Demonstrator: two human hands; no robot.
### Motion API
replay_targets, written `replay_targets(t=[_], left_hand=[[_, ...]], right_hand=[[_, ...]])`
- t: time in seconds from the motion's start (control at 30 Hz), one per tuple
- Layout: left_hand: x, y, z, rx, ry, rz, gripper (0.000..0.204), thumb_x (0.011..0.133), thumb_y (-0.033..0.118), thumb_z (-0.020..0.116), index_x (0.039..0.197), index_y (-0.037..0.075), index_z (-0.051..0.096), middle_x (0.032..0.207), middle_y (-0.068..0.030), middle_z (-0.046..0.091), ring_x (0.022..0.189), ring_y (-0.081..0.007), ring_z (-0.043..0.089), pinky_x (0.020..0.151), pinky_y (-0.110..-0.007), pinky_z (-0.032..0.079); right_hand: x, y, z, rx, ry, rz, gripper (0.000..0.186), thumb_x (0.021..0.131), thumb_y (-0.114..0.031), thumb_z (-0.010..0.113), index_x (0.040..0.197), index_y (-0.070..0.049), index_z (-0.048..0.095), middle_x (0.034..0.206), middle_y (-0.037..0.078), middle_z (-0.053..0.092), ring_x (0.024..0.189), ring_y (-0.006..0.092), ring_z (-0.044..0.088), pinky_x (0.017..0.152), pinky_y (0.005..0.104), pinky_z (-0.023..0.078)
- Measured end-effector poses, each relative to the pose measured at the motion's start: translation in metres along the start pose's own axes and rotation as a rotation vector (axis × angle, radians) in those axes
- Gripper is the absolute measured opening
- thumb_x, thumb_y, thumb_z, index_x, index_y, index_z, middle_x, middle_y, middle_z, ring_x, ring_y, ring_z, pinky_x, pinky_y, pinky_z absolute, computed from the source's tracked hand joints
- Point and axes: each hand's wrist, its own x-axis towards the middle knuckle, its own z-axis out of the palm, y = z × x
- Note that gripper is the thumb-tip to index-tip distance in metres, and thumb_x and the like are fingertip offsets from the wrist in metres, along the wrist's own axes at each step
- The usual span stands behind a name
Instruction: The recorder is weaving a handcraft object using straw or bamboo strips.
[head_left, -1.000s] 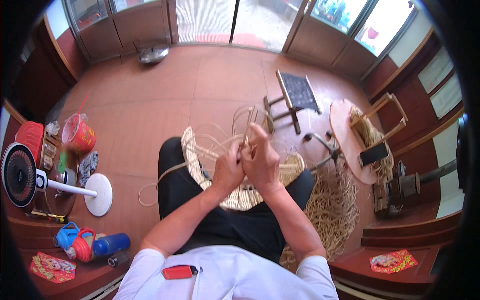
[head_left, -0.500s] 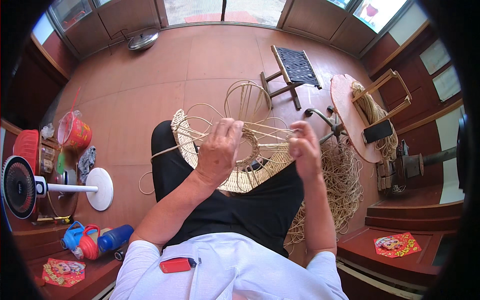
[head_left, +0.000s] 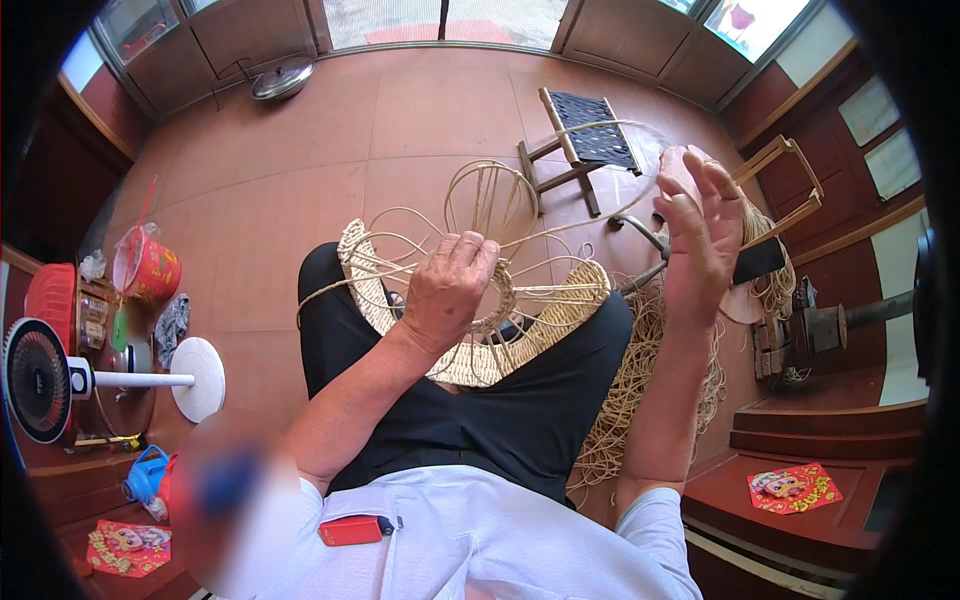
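Observation:
A half-woven piece of pale straw cord lies across my lap, its wide curved braided band [head_left: 565, 318] joined by thin spokes to a small woven ring [head_left: 507, 300] in the middle. My left hand [head_left: 447, 288] is closed on the left side of that ring, fingertips partly hidden. My right hand [head_left: 702, 235] is raised to the right, fingers bent around a long strand of cord [head_left: 590, 224] that runs up from the ring. Part of the strand loops beyond the hand, over the stool. Looped spokes [head_left: 490, 200] stand up at the far side of the work.
A folding stool [head_left: 592, 130] with a dark woven seat stands ahead. Loose cord [head_left: 625, 410] is heaped at my right, near a round pink-topped table [head_left: 740, 303]. At left are a fan [head_left: 40, 375], its white base [head_left: 198, 380] and a red bucket [head_left: 150, 265]. A metal lid [head_left: 282, 79] lies far off.
My right hand has moved away from the ring, up and to the right, drawing the strand out long. The left hand keeps its place on the ring. A blurred patch now covers the lower-left bottles.

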Motion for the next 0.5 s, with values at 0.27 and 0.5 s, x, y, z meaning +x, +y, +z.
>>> replay_targets(t=[0.27,0.5], left_hand=[[0.014,0.005,0.008,-0.074,-0.007,-0.124,0.010,0.101,0.013,0.077,0.106,0.009,0.069,0.096,-0.0081,0.064,0.091,-0.0280,0.071,0.076,-0.042,0.060],[0.009,0.007,0.012,-0.042,-0.004,-0.077,0.008,0.100,0.008,0.073,0.105,0.006,0.068,0.097,-0.0105,0.062,0.092,-0.0308,0.069,0.078,-0.043,0.060]], right_hand=[[-0.075,0.076,-0.026,-0.743,-0.268,-0.205,0.022,0.102,0.000,0.074,0.123,-0.006,0.072,0.104,0.007,0.077,0.087,0.0119,0.073,0.075,0.0302,0.058],[-0.097,0.102,0.006,-0.929,-0.489,-0.275,0.053,0.101,0.002,0.071,0.152,-0.010,0.062,0.118,0.021,0.079,0.092,0.0386,0.080,0.072,0.0465,0.063]])
